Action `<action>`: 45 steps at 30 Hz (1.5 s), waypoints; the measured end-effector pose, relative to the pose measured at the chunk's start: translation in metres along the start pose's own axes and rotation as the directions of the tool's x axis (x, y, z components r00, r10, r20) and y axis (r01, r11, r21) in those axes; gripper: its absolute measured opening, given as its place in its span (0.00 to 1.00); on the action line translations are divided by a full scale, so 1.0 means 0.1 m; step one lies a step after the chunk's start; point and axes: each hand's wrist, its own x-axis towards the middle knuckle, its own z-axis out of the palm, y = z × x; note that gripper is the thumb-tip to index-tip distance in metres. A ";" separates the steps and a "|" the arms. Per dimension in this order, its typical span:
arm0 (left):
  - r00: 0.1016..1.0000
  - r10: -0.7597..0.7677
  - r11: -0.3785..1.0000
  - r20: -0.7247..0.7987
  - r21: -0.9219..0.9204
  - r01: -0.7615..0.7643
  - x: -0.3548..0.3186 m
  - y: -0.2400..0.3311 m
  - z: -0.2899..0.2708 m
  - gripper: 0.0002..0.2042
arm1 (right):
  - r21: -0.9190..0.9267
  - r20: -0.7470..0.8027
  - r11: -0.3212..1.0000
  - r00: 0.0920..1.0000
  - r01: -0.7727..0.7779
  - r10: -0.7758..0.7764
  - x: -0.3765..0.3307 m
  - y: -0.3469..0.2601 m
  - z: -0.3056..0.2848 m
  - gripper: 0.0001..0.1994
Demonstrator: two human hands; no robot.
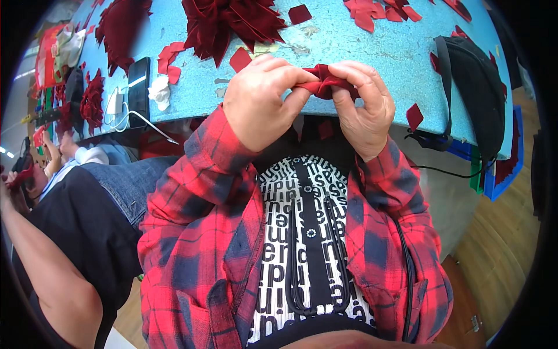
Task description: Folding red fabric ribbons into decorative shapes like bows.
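Note:
A dark red velvety fabric bow [326,81], seemingly folded or knotted at its middle, is held up at the near edge of the blue table. My left hand [263,96] pinches its left end between thumb and fingers. On the other side, my right hand [364,100] grips it near the knot with thumb and forefinger. The fingers cover part of the cloth. Just beyond my left hand lies a flat red fabric piece [239,59], and a large pile of pointed dark red fabric pieces [229,20] sits farther back.
A black phone [138,90], a white charger with cable [114,100] and a crumpled tissue [159,93] lie on the left. A black bag [476,96] rests at the right edge, above a blue crate [511,168]. Another person [81,227] sits close on my left.

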 end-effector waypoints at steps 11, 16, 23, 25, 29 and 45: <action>0.871 -0.450 0.485 0.198 -0.765 0.424 -0.11 0.00 0.14 0.08 | -0.021 -0.093 0.999 0.995 0.044 -0.046 0.03 -0.03 0.01 0.14; 0.826 -0.464 0.165 0.321 -0.885 0.436 -0.08 0.06 0.26 0.10 | 0.054 -0.040 0.997 0.998 -0.047 0.049 0.01 0.01 -0.04 0.11; 0.762 -0.516 -0.034 0.392 -0.898 0.439 -0.01 0.01 0.53 0.11 | 0.582 0.164 0.619 0.822 -0.528 0.546 -0.01 0.17 -0.19 0.10; 0.756 -0.525 -0.147 0.391 -0.916 0.373 0.00 0.00 0.55 0.11 | 0.713 0.230 0.415 0.748 -0.565 0.623 0.04 0.21 -0.26 0.10; 0.717 -0.604 -0.162 0.348 -0.934 0.317 0.05 0.06 0.54 0.09 | 0.535 0.069 0.713 0.865 -0.453 0.498 0.07 0.14 -0.38 0.09; 0.864 -0.501 0.475 0.059 -0.815 0.331 0.09 0.15 0.61 0.08 | -0.287 0.105 0.955 0.994 0.072 -0.043 0.16 0.17 -0.70 0.06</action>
